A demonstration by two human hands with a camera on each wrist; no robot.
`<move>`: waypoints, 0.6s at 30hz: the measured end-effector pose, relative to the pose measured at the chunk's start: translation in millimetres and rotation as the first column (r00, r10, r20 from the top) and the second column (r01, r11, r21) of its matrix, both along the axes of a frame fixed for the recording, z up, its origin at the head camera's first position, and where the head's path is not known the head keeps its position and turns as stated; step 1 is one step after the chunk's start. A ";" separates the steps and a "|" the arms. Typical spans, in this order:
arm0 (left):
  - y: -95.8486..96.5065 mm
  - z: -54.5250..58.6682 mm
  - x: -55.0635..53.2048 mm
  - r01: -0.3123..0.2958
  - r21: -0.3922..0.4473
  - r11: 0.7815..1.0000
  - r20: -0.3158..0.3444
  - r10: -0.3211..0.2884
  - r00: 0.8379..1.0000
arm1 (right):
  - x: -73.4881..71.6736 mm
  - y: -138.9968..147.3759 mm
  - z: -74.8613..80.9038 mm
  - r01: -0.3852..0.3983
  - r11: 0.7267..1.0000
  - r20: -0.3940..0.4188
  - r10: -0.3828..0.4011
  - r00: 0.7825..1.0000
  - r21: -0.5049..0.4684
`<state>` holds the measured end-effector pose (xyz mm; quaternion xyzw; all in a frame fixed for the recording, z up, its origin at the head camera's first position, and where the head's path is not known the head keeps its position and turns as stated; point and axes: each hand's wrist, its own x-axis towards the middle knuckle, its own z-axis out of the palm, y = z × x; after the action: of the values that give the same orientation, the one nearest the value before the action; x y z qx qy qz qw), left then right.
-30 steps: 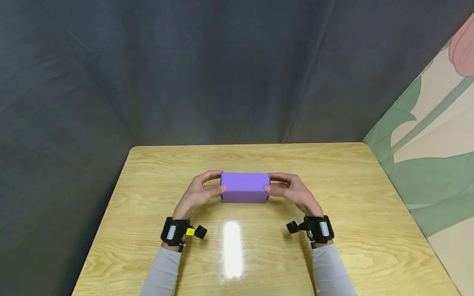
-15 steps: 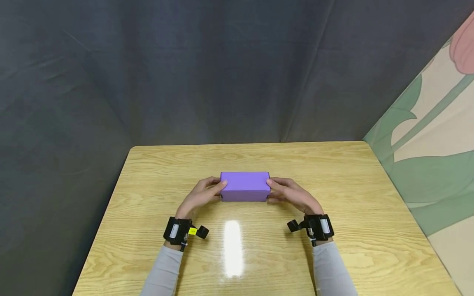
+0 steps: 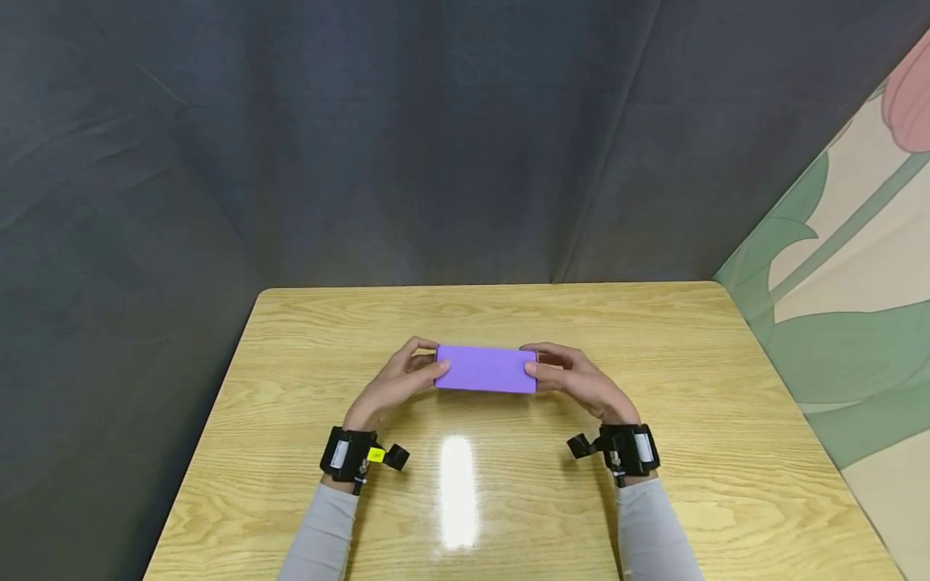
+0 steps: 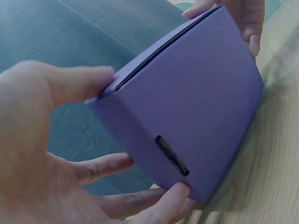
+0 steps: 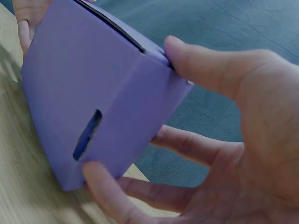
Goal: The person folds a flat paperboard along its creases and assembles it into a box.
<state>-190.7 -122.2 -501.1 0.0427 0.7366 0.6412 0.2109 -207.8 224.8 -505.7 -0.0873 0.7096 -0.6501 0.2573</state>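
Note:
A purple cardboard box (image 3: 485,369) is held between my two hands over the wooden table. My left hand (image 3: 395,382) grips its left end, thumb on the top edge and fingers spread down the end face and lower corner. At the other end, my right hand (image 3: 579,379) grips in the same way. The box is tilted, so the head view shows mostly its top face. Both wrist views show a dark slot near a lower corner, and a thin dark gap runs along the lid edge of the purple box (image 4: 187,98).
The pale wooden table (image 3: 676,363) extends around the hands, with a bright light reflection (image 3: 458,492) in front of the box. A dark grey curtain (image 3: 436,145) hangs behind and at the left. Flower-patterned fabric (image 3: 857,339) borders the right side.
The box has tipped so its front face no longer shows in the head view, and it has shifted slightly right. The fingers of both hands have changed position on its ends.

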 end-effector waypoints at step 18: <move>-11.0 -7.2 -2.7 0.175 0.029 0.984 -0.071 -0.172 0.983 | 2.4 -3.1 -2.1 -0.078 0.991 -0.136 0.094 0.986 0.112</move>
<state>-193.4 -133.2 -508.3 0.1323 0.7254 0.6315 0.2398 -205.4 221.7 -507.8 -0.1497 0.7552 -0.5918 0.2388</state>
